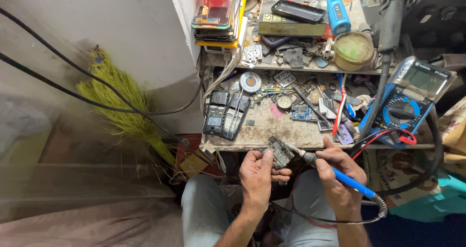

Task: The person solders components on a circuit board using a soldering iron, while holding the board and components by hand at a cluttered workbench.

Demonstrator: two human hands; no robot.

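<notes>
My left hand (pixel 257 176) holds a small circuit board (pixel 280 153) by its edge, just in front of the workbench (pixel 264 130). My right hand (pixel 337 175) grips a blue-handled soldering iron (pixel 340 175) like a pen. Its metal tip (pixel 286 145) rests on the upper right of the board. The iron's cable loops down past my right wrist. Both hands hover above my lap.
The cluttered bench carries two dark phone bodies (pixel 225 113), a solder spool (pixel 250 82), loose boards and tools, and a blue multimeter (pixel 405 106) with red and black leads at right. An upper shelf holds stacked phones (pixel 216 14), a box and a round tin (pixel 353 49). A broom (pixel 124 106) leans at left.
</notes>
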